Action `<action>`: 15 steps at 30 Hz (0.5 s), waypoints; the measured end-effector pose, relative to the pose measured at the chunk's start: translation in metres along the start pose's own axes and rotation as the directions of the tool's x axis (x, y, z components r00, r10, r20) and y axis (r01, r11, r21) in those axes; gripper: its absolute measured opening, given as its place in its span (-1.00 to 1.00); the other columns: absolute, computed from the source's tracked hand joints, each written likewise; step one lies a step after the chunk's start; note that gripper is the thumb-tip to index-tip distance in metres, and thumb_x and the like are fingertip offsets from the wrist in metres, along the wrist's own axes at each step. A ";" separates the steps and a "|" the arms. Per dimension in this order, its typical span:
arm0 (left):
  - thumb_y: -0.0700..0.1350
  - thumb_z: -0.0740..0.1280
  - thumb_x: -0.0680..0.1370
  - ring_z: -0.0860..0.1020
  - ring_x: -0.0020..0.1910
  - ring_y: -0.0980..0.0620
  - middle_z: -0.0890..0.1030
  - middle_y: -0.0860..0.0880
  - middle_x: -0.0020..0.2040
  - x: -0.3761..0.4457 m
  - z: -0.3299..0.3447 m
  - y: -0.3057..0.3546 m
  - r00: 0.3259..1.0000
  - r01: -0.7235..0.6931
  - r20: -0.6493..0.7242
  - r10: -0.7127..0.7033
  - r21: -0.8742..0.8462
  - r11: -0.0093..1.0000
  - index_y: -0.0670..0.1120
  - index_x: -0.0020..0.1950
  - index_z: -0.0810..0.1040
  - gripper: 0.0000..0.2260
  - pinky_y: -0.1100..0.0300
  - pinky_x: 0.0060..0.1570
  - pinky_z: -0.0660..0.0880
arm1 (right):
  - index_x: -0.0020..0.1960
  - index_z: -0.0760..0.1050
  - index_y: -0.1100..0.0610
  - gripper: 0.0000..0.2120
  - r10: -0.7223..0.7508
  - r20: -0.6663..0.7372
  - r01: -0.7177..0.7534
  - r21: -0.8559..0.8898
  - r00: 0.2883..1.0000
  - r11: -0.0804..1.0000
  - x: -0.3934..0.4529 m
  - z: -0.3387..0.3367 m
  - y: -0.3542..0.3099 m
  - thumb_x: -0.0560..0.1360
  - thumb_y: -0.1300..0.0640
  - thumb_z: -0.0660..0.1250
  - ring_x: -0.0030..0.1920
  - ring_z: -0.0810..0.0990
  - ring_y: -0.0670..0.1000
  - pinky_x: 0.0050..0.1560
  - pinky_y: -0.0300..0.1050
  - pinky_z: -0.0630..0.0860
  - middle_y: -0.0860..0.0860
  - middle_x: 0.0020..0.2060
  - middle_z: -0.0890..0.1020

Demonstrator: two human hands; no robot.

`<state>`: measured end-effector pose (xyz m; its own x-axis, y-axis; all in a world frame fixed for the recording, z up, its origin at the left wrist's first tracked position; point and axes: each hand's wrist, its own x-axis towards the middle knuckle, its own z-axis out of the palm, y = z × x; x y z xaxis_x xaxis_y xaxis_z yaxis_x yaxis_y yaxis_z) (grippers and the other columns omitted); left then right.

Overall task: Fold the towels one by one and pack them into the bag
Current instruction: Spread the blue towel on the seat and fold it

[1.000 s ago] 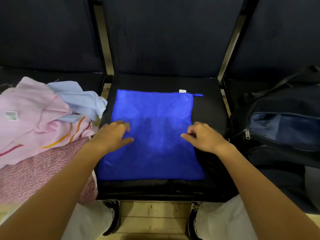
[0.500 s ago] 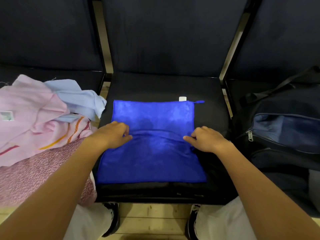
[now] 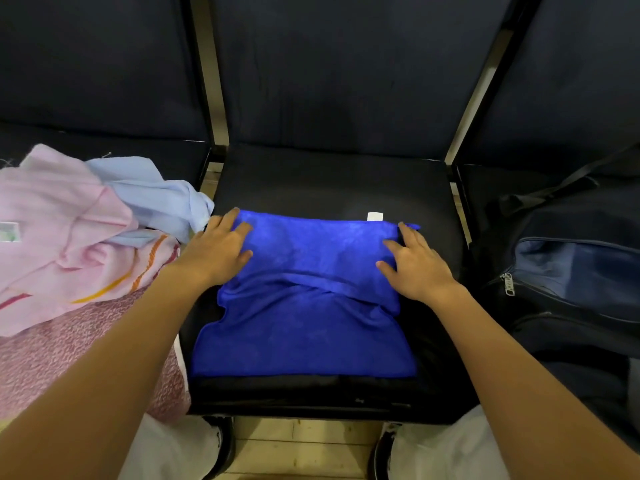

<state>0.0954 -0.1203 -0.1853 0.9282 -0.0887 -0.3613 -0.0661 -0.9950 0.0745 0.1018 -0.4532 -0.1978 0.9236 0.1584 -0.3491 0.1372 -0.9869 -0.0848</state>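
Note:
A bright blue towel (image 3: 304, 306) lies on the black middle seat (image 3: 329, 181), with a raised crease running across its middle and a white tag at its far edge. My left hand (image 3: 218, 251) lies flat on the towel's far left corner, fingers spread. Resting the same way on the far right corner is my right hand (image 3: 415, 268), thumb out on the cloth. Neither hand pinches the fabric. The dark navy bag (image 3: 571, 271) sits on the right seat, its zipper open.
On the left seat lies a heap of unfolded towels: a pink one (image 3: 62, 220), a light blue one (image 3: 156, 199) and a speckled pink one (image 3: 69, 355). Dark seat backs rise behind. My knees and shoes show below the seat's front edge.
My hands slid from the towel's mid sides to its far corners. The far edge now sits nearer to me, and a crease has formed across the middle.

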 end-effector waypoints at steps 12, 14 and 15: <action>0.03 0.27 0.60 0.30 0.42 -0.09 0.37 -0.09 0.45 0.007 0.001 -0.003 0.999 -0.037 0.019 0.038 -0.045 0.998 -0.18 0.09 0.59 -0.70 -0.04 0.34 0.30 | -0.17 0.65 0.22 -0.68 -0.032 0.006 0.030 0.167 0.999 0.986 0.006 -0.001 0.002 0.60 0.03 0.30 0.56 0.14 0.08 0.48 0.00 0.24 0.07 0.60 0.11; 0.01 0.29 0.59 0.44 0.25 -0.11 0.49 -0.11 0.28 0.008 0.001 -0.002 0.999 -0.028 -0.035 0.024 -0.094 0.995 -0.18 0.08 0.55 -0.74 -0.01 0.23 0.42 | -0.24 0.63 0.23 -0.66 -0.047 -0.012 0.048 0.173 0.999 0.984 0.006 -0.002 0.002 0.60 0.06 0.31 0.53 0.20 0.06 0.48 -0.05 0.23 0.03 0.57 0.21; -0.02 0.30 0.59 0.49 0.17 -0.11 0.51 -0.10 0.20 0.006 -0.001 0.000 0.999 -0.017 -0.046 0.012 -0.111 0.994 -0.16 0.06 0.54 -0.78 -0.01 0.17 0.46 | -0.25 0.63 0.23 -0.66 -0.051 -0.016 0.053 0.163 0.999 0.985 0.006 -0.002 0.002 0.60 0.06 0.30 0.49 0.26 0.06 0.45 -0.04 0.26 0.02 0.54 0.29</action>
<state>0.1013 -0.1204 -0.1869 0.9433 -0.0987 -0.3170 -0.0412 -0.9822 0.1834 0.1080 -0.4544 -0.1980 0.9212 0.2079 -0.3290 0.1257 -0.9589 -0.2542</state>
